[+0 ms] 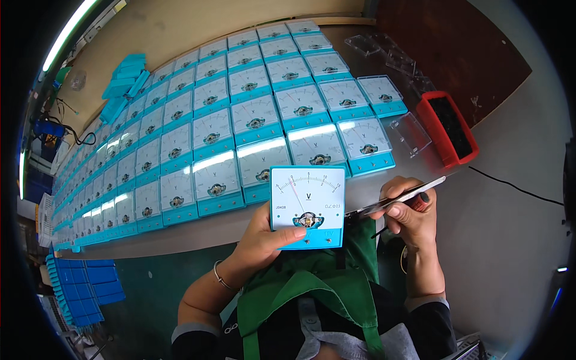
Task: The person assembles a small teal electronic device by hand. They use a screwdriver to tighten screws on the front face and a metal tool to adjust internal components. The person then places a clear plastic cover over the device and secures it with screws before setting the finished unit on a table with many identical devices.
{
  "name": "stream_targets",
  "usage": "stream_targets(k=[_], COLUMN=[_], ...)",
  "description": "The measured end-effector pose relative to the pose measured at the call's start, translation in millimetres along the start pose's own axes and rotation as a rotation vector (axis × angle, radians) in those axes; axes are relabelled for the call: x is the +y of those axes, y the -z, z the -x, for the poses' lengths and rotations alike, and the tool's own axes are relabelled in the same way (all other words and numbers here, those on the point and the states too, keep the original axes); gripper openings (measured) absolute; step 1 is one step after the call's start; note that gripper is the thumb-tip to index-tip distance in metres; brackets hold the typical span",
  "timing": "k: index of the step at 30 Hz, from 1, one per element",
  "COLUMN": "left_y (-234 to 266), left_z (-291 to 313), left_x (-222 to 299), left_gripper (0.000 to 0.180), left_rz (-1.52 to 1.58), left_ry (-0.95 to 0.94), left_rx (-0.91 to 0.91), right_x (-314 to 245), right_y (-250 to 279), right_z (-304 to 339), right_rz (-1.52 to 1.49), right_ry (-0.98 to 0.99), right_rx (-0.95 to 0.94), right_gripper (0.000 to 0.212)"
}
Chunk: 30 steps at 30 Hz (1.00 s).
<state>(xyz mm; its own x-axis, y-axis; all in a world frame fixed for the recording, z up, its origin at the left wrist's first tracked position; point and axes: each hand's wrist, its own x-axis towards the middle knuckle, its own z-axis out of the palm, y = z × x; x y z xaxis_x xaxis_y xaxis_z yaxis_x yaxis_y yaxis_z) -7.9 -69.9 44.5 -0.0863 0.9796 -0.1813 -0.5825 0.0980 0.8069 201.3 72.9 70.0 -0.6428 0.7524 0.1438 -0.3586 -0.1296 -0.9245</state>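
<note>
My left hand (pixel 262 239) grips a voltmeter (pixel 312 201) with a white dial and light-blue base, its thumb across the lower front edge. The dial faces up toward me, without a visible clear cover, and the needle leans left near the low end of the scale. To its right, my right hand (pixel 413 219) is closed around slim silver tweezers (pixel 425 187). A screwdriver with a red and black handle (pixel 418 202) is also held in that hand, its shaft partly hidden by the fingers. The tool tips lie close to the meter's right side.
Rows of similar meters (pixel 255 114) cover the table. Clear plastic covers (pixel 411 134) lie at the right, beside a red bin (pixel 471 150) with dark contents. Light-blue parts (pixel 127 75) are piled at the far left; blue boxes (pixel 90 288) stand below. A black cable (pixel 516 189) crosses the grey surface.
</note>
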Motion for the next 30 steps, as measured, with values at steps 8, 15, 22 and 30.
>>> stream_targets(k=[8, 15, 22, 30], left_y=[-4, -2, -8, -11], left_z=[-2, -2, -1, -1], left_x=[-8, -13, -12, -13], left_gripper=[0.044, 0.044, 0.042, 0.042], left_rz=[-0.112, -0.182, -0.21, -0.222], left_ry=[0.057, 0.055, 0.078, 0.093], left_rx=[-0.04, -0.049, -0.061, -0.071], right_x=[25, 36, 42, 40], right_y=[-28, -15, -16, -16], right_z=[11, 13, 21, 25], right_rz=[0.047, 0.254, 0.278, 0.249], right_ry=[-0.036, 0.131, 0.162, 0.189], right_rx=[0.013, -0.08, -0.021, -0.006], right_gripper=[0.016, 0.012, 0.012, 0.01])
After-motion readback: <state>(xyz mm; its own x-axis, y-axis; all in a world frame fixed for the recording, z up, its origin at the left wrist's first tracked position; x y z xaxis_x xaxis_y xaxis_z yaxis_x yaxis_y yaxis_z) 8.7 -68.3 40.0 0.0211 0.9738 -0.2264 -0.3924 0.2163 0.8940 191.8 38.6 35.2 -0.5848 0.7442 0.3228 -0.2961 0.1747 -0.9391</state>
